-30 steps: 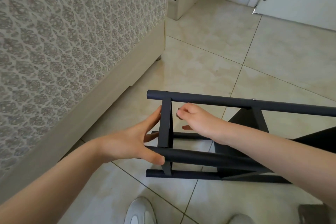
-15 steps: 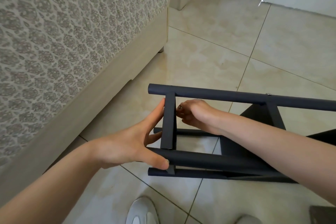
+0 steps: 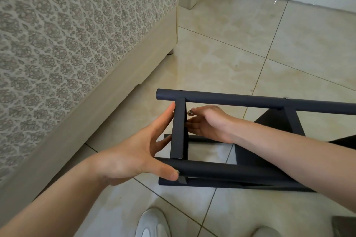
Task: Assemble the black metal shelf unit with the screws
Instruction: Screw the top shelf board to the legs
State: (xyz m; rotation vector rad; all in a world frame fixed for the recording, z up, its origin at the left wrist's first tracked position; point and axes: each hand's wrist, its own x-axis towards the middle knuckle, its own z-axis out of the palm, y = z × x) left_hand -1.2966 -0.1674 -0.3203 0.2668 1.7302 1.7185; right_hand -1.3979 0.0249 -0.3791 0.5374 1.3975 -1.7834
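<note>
Steadies the black shelf unit (image 3: 231, 169), lying sideways on the floor (image 3: 221, 54) at lower centre-right, with the left hand (image 3: 131, 159), grip spread flat against the crossbar (image 3: 178, 131), to hold the joint square. Apparently pinches a screw (image 3: 190, 112) in the right hand (image 3: 210, 123) behind that crossbar, for threading.

No readable writing is showing anywhere in the view. The black metal shelf unit (image 3: 231, 100) is carrying no legible label, brand or number. The patterned bed cover (image 3: 77, 44), the floor tiles (image 3: 221, 54) and the white shoe (image 3: 152, 225) are likewise displaying no text or sign.
</note>
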